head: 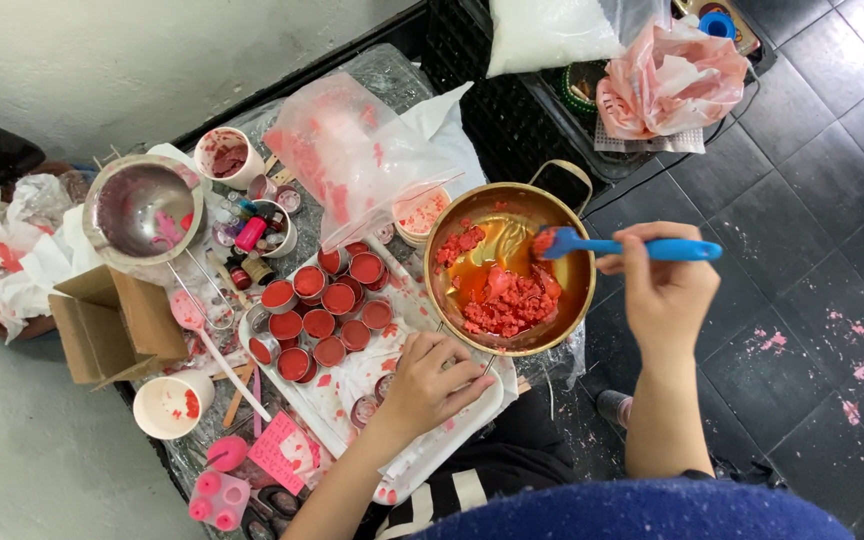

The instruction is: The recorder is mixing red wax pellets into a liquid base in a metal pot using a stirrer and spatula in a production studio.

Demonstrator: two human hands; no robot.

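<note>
**Now stirring: red wax in a gold pot**

Right now the right hand (664, 285) sits at about three o'clock from the round gold-coloured metal pot (508, 268), fingers curled tight around the handle of a blue silicone spatula (620, 247); the spatula's blade reaches over the rim and dips into the pot at its two o'clock edge, red bits clinging to it; inside the pot lie crumbled red wax chunks (508, 300), heaped toward six o'clock, with amber melted liquid pooled above them.

The left hand (430, 378) rests at seven o'clock from the pot, fingers loosely bent and pressed down on the white rectangular tray (468, 410), fingertips just beside the pot's lower rim; it grips nothing.

On the same tray, at nine o'clock from the pot, stands a cluster of small round tins filled with red wax (320, 315); a clear plastic bag with pink flakes (352, 150) lies at eleven o'clock; farther toward nine o'clock are a steel bowl (142, 210) and an open brown cardboard box (112, 320); a white paper cup (172, 403) sits below it.
</note>
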